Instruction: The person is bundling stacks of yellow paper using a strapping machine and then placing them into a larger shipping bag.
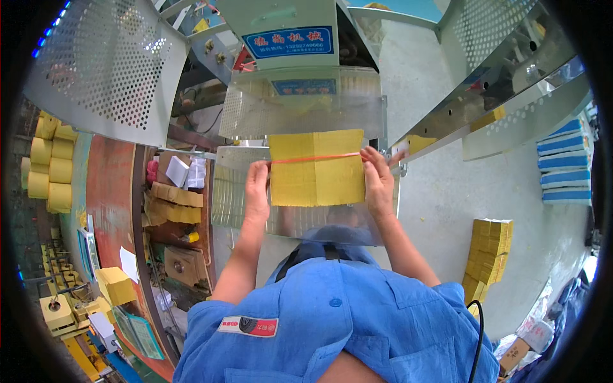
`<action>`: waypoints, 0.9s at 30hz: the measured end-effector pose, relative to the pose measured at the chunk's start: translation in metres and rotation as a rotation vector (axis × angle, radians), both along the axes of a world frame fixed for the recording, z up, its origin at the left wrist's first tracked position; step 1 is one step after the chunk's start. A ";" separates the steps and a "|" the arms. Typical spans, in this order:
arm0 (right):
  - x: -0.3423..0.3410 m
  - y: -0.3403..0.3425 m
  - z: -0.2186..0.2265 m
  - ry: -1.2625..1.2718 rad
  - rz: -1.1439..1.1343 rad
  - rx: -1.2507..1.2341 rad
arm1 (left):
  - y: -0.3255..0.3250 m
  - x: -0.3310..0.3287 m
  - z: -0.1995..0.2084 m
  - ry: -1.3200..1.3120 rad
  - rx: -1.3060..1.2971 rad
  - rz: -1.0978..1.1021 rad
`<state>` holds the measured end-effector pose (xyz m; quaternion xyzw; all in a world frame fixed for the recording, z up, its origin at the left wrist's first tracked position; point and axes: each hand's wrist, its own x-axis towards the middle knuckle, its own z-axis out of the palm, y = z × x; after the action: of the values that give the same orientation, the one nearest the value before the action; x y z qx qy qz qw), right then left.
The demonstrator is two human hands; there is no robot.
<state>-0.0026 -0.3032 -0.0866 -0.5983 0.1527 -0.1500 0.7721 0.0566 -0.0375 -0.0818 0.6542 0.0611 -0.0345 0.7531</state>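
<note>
A squarish bundle of yellow paper (317, 183) with a rough lower edge and a faint crease down its middle is between my hands. A thin red band (306, 158) crosses it near the top, running from side to side and turning whitish at its right end. My left hand (257, 191) is closed at the bundle's left edge, fingertips by the band. My right hand (378, 182) grips the right edge, its fingers near the band's other end. Beneath the bundle is a shiny metal tray (231, 195) of the machine. The underside of the bundle is hidden.
Ahead rises a pale green machine (287, 32) with a clear cover (255, 108). Perforated guards (102, 70) flank it. A reddish table (112, 185) and a shelf with brown paper stand left. Yellow bundles (488, 252) are stacked on the floor at right.
</note>
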 end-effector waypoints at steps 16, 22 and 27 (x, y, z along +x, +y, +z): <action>0.002 0.001 -0.012 0.003 0.069 0.029 | -0.008 0.002 -0.022 0.019 -0.207 0.052; -0.008 -0.002 -0.035 0.109 0.079 0.105 | -0.004 0.010 -0.012 0.142 -0.307 -0.033; 0.005 -0.005 -0.052 0.190 0.127 0.089 | -0.002 0.017 -0.044 0.359 -0.326 0.029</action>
<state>0.0019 -0.3078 -0.1389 -0.5834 0.1936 -0.0365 0.7879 0.0739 -0.0393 -0.1259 0.5062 0.1969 -0.1491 0.8263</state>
